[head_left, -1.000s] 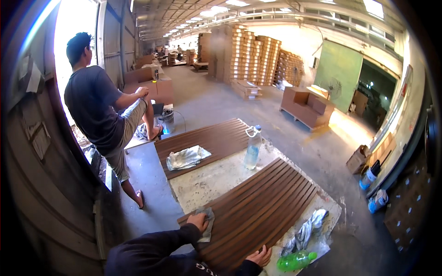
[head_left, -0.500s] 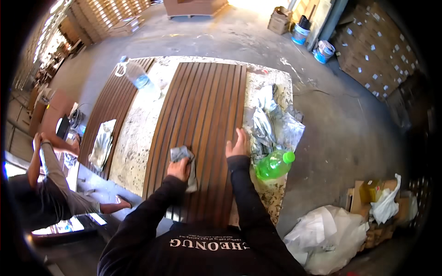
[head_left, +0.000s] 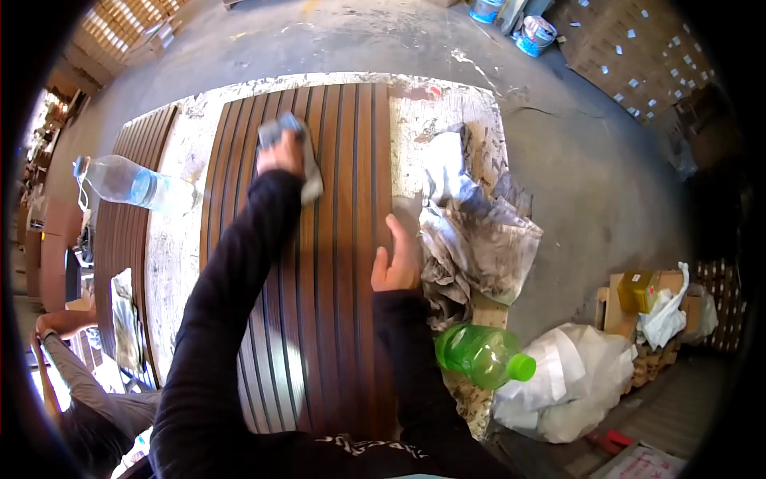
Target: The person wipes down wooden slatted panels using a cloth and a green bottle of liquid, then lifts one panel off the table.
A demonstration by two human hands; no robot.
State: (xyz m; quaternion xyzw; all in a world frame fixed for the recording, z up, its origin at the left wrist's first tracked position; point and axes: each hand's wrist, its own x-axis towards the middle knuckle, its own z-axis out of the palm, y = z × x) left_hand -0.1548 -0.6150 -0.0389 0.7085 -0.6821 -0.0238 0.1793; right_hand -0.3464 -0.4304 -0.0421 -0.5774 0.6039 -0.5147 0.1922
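Observation:
A brown slatted wood panel [head_left: 343, 239] lies on a paint-spattered white table [head_left: 179, 231]. My left hand [head_left: 282, 152] grips a grey rag [head_left: 312, 182] and presses it onto the slats toward the panel's far end. By the panel's right edge, my right hand [head_left: 399, 262] holds nothing; its fingers are apart and the thumb points up. Crumpled, stained cloths [head_left: 479, 231] lie just right of that hand. Nearer me, a green bottle [head_left: 479, 355] with a green cap rests on its side in this view, next to my right forearm.
A clear bottle [head_left: 132, 182] stands at the left near a second slatted panel [head_left: 120, 247] with a stained cloth [head_left: 126, 327] on it. Another person's arm and legs [head_left: 76, 375] show at lower left. White plastic bags [head_left: 562, 383] and cartons sit on the right floor; buckets [head_left: 533, 36] stand beyond.
My left hand has slid the rag away from me, up the panel. The view has shifted forward and closer. My right hand stays beside the panel's right edge.

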